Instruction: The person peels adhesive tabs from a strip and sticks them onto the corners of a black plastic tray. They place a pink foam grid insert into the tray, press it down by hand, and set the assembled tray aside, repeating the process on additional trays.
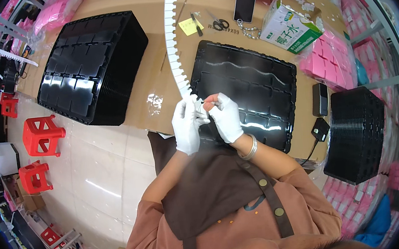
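Observation:
A long white strip (171, 35) with a toothed right edge runs from the top of the view down to my hands. My gloved left hand (187, 125) is closed around its near end. Close beside it, my right hand (225, 117) wears a white glove with bare fingertips showing. Its thumb and forefinger are pinched together near the strip's end; whatever they hold is too small to make out. Under and to the right of my hands lies a shiny black plastic tray (248, 78) with a grid of shallow compartments, on the cardboard-covered table (156, 80).
Stacked black trays stand at left (91, 68) and right (353, 132). Toward the back are scissors (218, 24), a black-handled tool (197, 24), a yellow note (189, 27), a phone (245, 3) and an open carton (289, 25). Pink bundles (329, 60) line the right edge; red stools (42, 136) stand left.

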`<state>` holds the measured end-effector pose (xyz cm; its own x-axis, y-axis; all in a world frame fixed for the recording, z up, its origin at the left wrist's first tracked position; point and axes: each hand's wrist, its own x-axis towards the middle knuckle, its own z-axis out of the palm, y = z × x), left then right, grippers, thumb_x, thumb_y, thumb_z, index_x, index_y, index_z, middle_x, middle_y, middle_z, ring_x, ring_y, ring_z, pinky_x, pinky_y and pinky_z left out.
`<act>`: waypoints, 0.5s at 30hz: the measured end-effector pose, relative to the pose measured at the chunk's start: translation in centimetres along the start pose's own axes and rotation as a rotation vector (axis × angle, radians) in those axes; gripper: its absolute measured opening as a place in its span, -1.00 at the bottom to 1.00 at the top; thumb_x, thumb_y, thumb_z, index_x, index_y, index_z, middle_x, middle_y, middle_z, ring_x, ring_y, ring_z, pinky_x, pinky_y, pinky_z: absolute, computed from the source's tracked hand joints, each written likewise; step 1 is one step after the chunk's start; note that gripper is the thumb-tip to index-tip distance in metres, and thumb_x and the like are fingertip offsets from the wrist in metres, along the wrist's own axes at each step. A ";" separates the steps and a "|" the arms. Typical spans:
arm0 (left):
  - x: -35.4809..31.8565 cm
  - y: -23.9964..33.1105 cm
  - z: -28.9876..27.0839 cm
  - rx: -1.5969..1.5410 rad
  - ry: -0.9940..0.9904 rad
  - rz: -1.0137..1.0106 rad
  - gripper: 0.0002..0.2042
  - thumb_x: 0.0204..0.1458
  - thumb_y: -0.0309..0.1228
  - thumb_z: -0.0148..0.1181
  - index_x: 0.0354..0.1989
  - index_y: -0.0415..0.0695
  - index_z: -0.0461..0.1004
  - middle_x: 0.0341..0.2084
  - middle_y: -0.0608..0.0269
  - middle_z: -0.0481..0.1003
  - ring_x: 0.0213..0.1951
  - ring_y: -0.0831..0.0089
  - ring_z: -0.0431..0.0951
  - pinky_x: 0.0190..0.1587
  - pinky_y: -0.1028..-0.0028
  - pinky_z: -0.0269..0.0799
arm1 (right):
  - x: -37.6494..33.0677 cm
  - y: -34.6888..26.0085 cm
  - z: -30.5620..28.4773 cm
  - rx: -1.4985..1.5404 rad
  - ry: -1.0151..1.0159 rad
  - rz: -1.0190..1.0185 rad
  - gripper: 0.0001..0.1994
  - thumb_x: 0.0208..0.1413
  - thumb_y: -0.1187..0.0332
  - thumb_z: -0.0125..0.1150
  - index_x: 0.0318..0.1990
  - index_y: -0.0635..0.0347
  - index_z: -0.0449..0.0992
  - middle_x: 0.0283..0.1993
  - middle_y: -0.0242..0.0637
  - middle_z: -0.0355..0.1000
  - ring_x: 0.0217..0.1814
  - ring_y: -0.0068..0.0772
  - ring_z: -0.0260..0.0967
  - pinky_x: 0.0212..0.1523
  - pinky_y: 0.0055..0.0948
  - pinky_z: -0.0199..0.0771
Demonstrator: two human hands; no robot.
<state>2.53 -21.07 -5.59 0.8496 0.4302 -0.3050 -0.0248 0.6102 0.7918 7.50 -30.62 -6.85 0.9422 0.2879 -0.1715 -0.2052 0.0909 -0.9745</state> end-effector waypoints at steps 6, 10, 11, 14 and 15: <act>1.2 1.0 -0.2 -0.176 0.012 -0.021 -0.81 0.23 -0.33 -0.04 -0.10 -0.16 0.35 -0.41 0.35 0.36 -0.45 0.63 0.33 -0.43 0.61 0.27 | -2.1 -2.0 -2.5 -0.182 0.105 -0.448 -0.89 -0.05 0.64 0.15 -0.34 0.28 0.44 -0.36 -0.35 0.39 -0.34 -0.56 0.35 -0.30 -0.58 0.36; 2.7 3.5 -4.3 0.177 0.213 0.192 -0.77 0.22 -0.30 0.00 -0.11 -0.22 0.38 -0.41 0.33 0.39 -0.48 0.64 0.32 -0.45 0.64 0.26 | -3.8 -5.0 -11.9 -0.494 0.309 -0.489 -0.85 -0.12 0.69 0.14 -0.36 0.31 0.41 -0.32 -0.22 0.37 -0.44 -0.44 0.38 -0.34 -0.55 0.40; 2.7 4.0 -5.5 0.157 0.232 0.249 -0.78 0.22 -0.30 0.00 -0.12 -0.21 0.39 -0.40 0.34 0.39 -0.48 0.66 0.31 -0.44 0.65 0.24 | -4.2 -3.9 -15.3 -0.826 0.348 -0.601 -0.86 -0.13 0.70 0.14 -0.38 0.33 0.40 -0.31 -0.20 0.36 -0.48 -0.42 0.38 -0.36 -0.55 0.42; 3.1 4.6 -7.0 0.028 0.137 0.271 -0.79 0.21 -0.32 0.00 -0.13 -0.19 0.39 -0.39 0.39 0.39 -0.47 0.70 0.29 -0.41 0.68 0.22 | -8.1 -0.6 -20.8 -0.812 0.365 -0.189 -0.87 -0.21 0.65 0.20 -0.46 0.34 0.39 -0.33 -0.24 0.39 -0.31 -0.28 0.41 -0.30 -0.35 0.41; 3.1 4.5 -7.3 0.049 0.102 0.272 -0.80 0.21 -0.32 0.01 -0.13 -0.19 0.39 -0.38 0.39 0.39 -0.46 0.70 0.29 -0.40 0.68 0.22 | -9.0 0.1 -21.2 -1.090 0.322 -0.240 -0.85 -0.28 0.59 0.26 -0.51 0.32 0.40 -0.30 -0.25 0.40 -0.23 -0.18 0.37 -0.25 -0.26 0.38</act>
<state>1.22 -12.08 -6.88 0.7577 0.6400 -0.1274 -0.2172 0.4314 0.8756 4.62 -53.38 -8.46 0.9819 0.1047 0.1578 0.1770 -0.8039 -0.5679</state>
